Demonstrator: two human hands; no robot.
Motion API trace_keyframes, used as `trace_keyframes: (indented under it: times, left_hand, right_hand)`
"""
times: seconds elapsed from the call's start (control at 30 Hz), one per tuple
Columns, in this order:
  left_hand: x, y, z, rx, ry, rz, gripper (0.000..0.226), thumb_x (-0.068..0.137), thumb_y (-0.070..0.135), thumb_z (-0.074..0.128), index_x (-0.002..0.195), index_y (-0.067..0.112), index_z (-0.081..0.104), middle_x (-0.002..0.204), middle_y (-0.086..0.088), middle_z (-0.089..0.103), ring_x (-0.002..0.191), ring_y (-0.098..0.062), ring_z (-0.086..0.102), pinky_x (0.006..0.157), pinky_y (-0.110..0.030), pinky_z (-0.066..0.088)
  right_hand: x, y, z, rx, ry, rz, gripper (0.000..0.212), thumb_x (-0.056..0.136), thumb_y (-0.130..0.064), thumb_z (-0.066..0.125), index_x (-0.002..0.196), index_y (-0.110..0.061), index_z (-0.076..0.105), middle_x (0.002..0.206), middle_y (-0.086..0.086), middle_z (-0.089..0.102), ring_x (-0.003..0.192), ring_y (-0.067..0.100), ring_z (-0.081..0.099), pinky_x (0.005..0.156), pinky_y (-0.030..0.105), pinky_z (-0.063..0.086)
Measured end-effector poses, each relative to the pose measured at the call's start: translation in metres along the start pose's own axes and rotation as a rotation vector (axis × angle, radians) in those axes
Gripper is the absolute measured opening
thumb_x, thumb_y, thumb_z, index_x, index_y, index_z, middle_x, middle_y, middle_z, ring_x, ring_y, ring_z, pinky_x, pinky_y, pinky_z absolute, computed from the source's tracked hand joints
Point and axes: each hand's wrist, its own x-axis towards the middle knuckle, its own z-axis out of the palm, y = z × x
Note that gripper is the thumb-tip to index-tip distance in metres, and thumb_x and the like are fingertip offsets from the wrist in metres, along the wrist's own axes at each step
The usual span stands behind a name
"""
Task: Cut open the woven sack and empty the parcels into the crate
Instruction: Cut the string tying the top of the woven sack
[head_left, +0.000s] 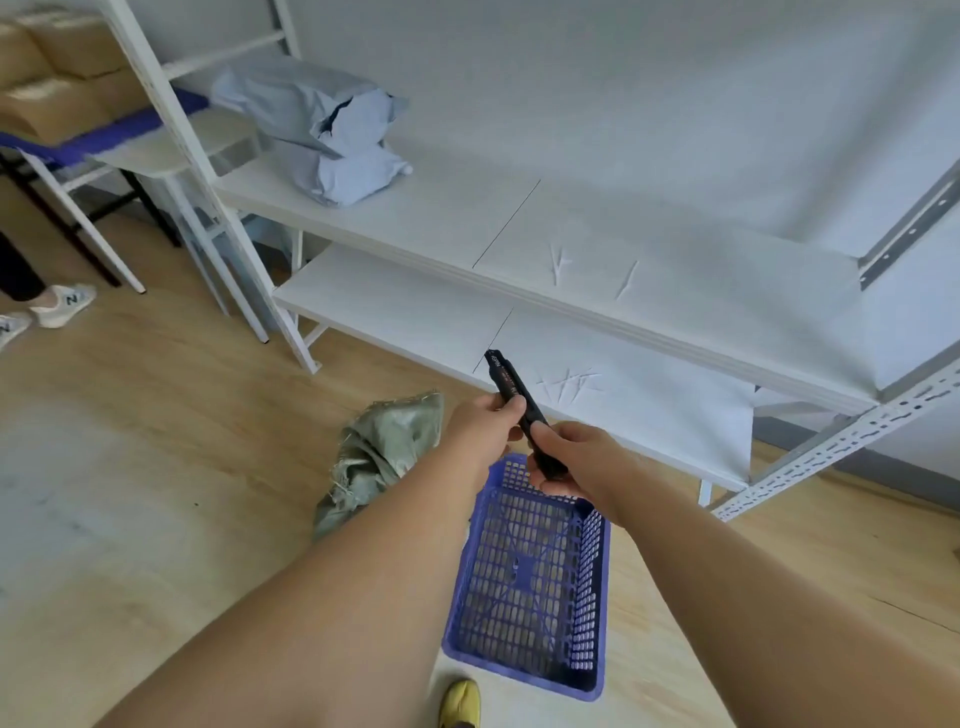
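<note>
Both hands grasp a black utility knife (522, 410): left hand (480, 426) fingers at its middle, right hand (569, 460) round its base. The woven sack (379, 454) lies crumpled on the floor beside the parcel-less crate (530, 577); cutting and emptying seemingly remain.

Letter "N" on a white sneaker (63, 304); unreadable white print on the black knife (511, 387).

A black utility knife (511, 400) is held up at a slant over the crate's far end, its tip pointing away; whether the blade is out cannot be told. The grey-green woven sack (376, 457) lies crumpled on the wooden floor, just left of the crate. The blue perforated plastic crate (524, 587) stands on the floor, nothing in it
</note>
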Motion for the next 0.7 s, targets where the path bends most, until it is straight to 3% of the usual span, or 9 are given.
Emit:
trace_keyframes:
  times: [0.07, 0.13, 0.27, 0.33, 0.43, 0.53, 0.6, 0.7]
  left_hand:
    - [-0.01, -0.014, -0.004, -0.018, 0.013, -0.037, 0.022, 0.097, 0.033, 0.053, 0.11, 0.021, 0.066, 0.101, 0.002, 0.071, 0.088, -0.012, 0.068, 0.066, -0.026, 0.048]
    - [-0.018, -0.025, -0.011, -0.024, 0.065, -0.063, 0.019, 0.097, 0.038, 0.05, 0.097, 0.028, 0.066, 0.095, 0.004, 0.07, 0.089, -0.015, 0.067, 0.074, -0.031, 0.053]
    - [-0.027, -0.035, -0.036, 0.011, 0.129, -0.063, 0.017, 0.097, 0.035, 0.053, 0.089, 0.028, 0.067, 0.092, 0.001, 0.07, 0.087, -0.019, 0.064, 0.073, -0.03, 0.052]
    - [-0.028, -0.036, -0.049, 0.014, 0.135, -0.079, 0.015, 0.095, 0.033, 0.056, 0.094, 0.025, 0.068, 0.098, -0.002, 0.069, 0.089, -0.021, 0.062, 0.078, -0.032, 0.05]
    - [-0.023, -0.038, -0.064, -0.054, 0.157, -0.078, 0.017, 0.096, 0.032, 0.054, 0.103, 0.022, 0.067, 0.098, -0.002, 0.069, 0.09, -0.02, 0.064, 0.077, -0.033, 0.051]
    - [-0.016, -0.041, -0.084, -0.132, 0.179, -0.064, 0.016, 0.098, 0.032, 0.051, 0.1, 0.026, 0.066, 0.091, 0.001, 0.071, 0.089, -0.019, 0.068, 0.082, -0.036, 0.054]
    - [-0.014, -0.041, -0.107, -0.143, 0.152, -0.046, 0.014, 0.097, 0.031, 0.052, 0.094, 0.027, 0.065, 0.089, 0.004, 0.07, 0.081, -0.012, 0.069, 0.077, -0.033, 0.054]
    - [-0.012, -0.037, -0.156, -0.07, 0.122, -0.023, 0.013, 0.095, 0.028, 0.056, 0.108, 0.028, 0.059, 0.099, 0.002, 0.068, 0.085, -0.013, 0.068, 0.067, -0.028, 0.054]
  right_hand:
    - [-0.002, 0.015, 0.01, 0.003, -0.007, 0.009, 0.034, 0.095, -0.033, 0.057, 0.105, 0.0, 0.058, 0.074, 0.009, 0.068, 0.061, 0.015, 0.066, 0.058, 0.023, 0.055]
    - [-0.004, 0.028, 0.022, 0.025, -0.045, 0.026, 0.033, 0.096, -0.033, 0.056, 0.104, -0.001, 0.057, 0.076, 0.009, 0.068, 0.062, 0.015, 0.066, 0.059, 0.024, 0.055]
    - [-0.006, 0.039, 0.054, 0.137, -0.153, 0.015, 0.032, 0.102, -0.025, 0.046, 0.118, 0.001, 0.055, 0.093, 0.013, 0.066, 0.081, 0.023, 0.063, 0.084, 0.039, 0.052]
    - [-0.006, 0.036, 0.067, 0.166, -0.14, -0.002, 0.031, 0.103, -0.023, 0.041, 0.118, 0.0, 0.056, 0.088, 0.011, 0.064, 0.075, 0.021, 0.059, 0.074, 0.033, 0.05]
    - [-0.002, 0.03, 0.084, -0.032, -0.054, -0.039, 0.034, 0.103, -0.032, 0.041, 0.109, -0.004, 0.059, 0.075, 0.006, 0.06, 0.063, 0.017, 0.055, 0.057, 0.026, 0.044]
    - [0.006, 0.024, 0.106, -0.132, 0.008, -0.054, 0.039, 0.1, -0.042, 0.044, 0.097, -0.008, 0.062, 0.069, 0.004, 0.06, 0.057, 0.017, 0.053, 0.052, 0.025, 0.04]
    - [0.01, 0.021, 0.128, -0.112, 0.037, -0.046, 0.041, 0.099, -0.046, 0.044, 0.093, -0.009, 0.062, 0.067, 0.003, 0.06, 0.054, 0.015, 0.051, 0.048, 0.023, 0.039]
    - [0.016, 0.018, 0.173, -0.055, 0.055, -0.049, 0.041, 0.1, -0.044, 0.043, 0.099, -0.008, 0.063, 0.071, 0.004, 0.063, 0.055, 0.015, 0.054, 0.051, 0.023, 0.041]
